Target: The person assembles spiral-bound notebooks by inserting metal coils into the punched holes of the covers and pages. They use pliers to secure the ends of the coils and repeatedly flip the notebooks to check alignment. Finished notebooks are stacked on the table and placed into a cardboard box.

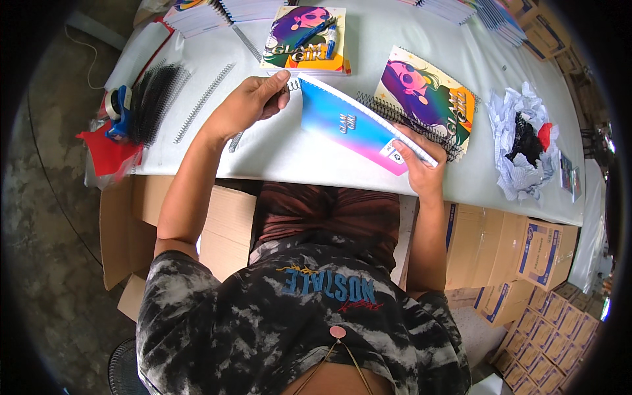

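Observation:
A notebook (336,128) with a blue-to-pink gradient cover is held tilted above the table, its punched edge uppermost. My right hand (421,164) grips its lower right corner, thumb on the cover beside a small white label. At the opposite upper corner, my left hand (260,102) is closed, thumb and fingers pinching a wire spiral coil (295,85) at the punched edge. How far the coil is threaded cannot be made out. Right behind the held notebook lies a spiral notebook (418,89) with an illustrated woman on its cover, and dark coils (411,118) lie along its near side.
Another illustrated notebook stack (306,39) carries blue pliers (331,39). Black coils (158,99), a single coil (204,103) and a blue tape dispenser (118,115) lie left. Crumpled paper (523,148) sits right. Cardboard boxes (484,247) stand below the table's edge.

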`<move>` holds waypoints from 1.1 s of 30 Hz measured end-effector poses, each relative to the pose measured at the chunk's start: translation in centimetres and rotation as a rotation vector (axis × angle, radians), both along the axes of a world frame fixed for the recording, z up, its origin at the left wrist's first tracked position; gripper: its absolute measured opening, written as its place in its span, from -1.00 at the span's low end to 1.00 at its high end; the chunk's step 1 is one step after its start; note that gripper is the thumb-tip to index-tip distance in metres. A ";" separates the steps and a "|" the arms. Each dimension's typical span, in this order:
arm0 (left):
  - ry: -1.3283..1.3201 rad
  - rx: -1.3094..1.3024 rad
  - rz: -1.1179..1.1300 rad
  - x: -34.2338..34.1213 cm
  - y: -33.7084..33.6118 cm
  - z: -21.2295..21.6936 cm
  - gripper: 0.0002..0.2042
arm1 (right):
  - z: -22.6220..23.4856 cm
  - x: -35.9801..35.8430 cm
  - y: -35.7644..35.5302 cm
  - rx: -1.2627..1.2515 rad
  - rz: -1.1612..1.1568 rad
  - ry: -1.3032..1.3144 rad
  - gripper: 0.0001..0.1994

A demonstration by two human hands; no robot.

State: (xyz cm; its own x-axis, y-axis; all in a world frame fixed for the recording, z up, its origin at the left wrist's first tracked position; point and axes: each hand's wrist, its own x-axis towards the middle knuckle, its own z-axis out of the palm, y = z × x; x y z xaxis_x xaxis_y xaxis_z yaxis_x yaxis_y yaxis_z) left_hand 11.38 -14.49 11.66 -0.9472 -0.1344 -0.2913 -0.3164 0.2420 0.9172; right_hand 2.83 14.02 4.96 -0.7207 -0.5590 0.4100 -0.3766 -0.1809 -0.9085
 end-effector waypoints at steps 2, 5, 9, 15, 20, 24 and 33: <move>-0.126 0.249 -0.038 -0.4 -0.5 0.3 -0.53 | 0.0 -0.2 -0.1 -0.033 0.055 0.053 -0.73; -0.288 0.816 -0.207 -1.2 -3.3 0.8 -0.59 | -0.1 -0.3 -0.2 -0.064 0.100 0.083 -0.74; 0.288 -0.123 -0.127 -1.1 -2.0 1.1 -0.78 | 0.1 0.0 0.2 -0.015 0.045 0.008 -0.76; 0.317 -0.737 -0.349 -0.5 -0.1 4.3 -0.70 | -0.2 0.7 0.1 -0.002 -0.039 -0.095 -0.77; 0.738 -1.249 -0.220 -0.3 1.3 3.7 -0.78 | -0.1 1.5 -0.2 -0.004 -0.013 -0.128 -0.77; 0.348 -1.185 -0.501 0.2 0.7 5.2 -0.68 | -0.4 2.2 -0.1 0.075 -0.026 -0.079 -0.74; 0.551 -1.350 -0.390 0.8 1.3 5.0 -0.51 | -0.9 2.5 -1.2 0.007 -0.029 0.228 -0.68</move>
